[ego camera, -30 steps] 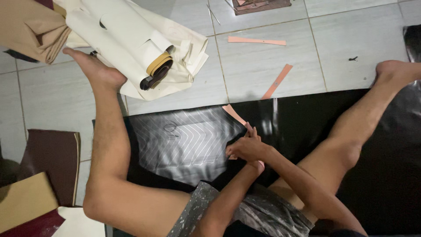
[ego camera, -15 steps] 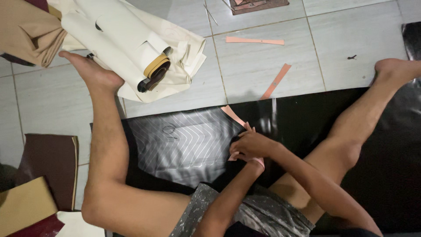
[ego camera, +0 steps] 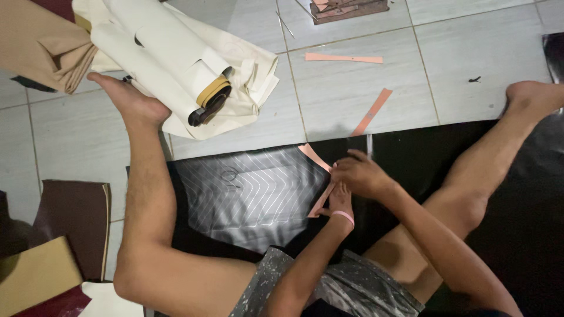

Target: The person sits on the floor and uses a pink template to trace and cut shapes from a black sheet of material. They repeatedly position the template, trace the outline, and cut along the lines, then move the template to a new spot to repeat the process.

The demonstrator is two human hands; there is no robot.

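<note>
Pressing down on a narrow salmon-pink strip (ego camera: 317, 176) with both hands, on a glossy black sheet (ego camera: 247, 194) spread over the floor. Right hand (ego camera: 361, 173) lying on top, fingers partly curled and close together, tips on the strip's edge. Left hand (ego camera: 339, 199) just beneath it, pink band at the wrist, fingers flat against the strip's lower end; cannot tell whether pinching or only pinning. Strip running slantwise from upper left to lower right, upper end free on the sheet, middle hidden under the hands.

Compared with half a second back: hands in much the same spot on the sheet, right hand now more squarely over the left; view shifted slightly, cream roll sitting a touch lower in frame. Legs unchanged.

Sheet smooth and shiny, a chevron line pattern catching light left of the hands, a small scribbled mark near it. Bare legs splayed either side, grey speckled shorts below. Two more pink strips (ego camera: 370, 111) flat on pale grey floor tiles (ego camera: 458, 64) beyond the sheet, thin and straight-edged. Rolled cream material (ego camera: 164, 53) at upper left, soft and layered, one darker roll end showing, beside the left foot. Tan fabric (ego camera: 41, 41) folded further left. Brown leather-like piece (ego camera: 76, 217) and a tan board (ego camera: 35, 276) at lower left.
</note>
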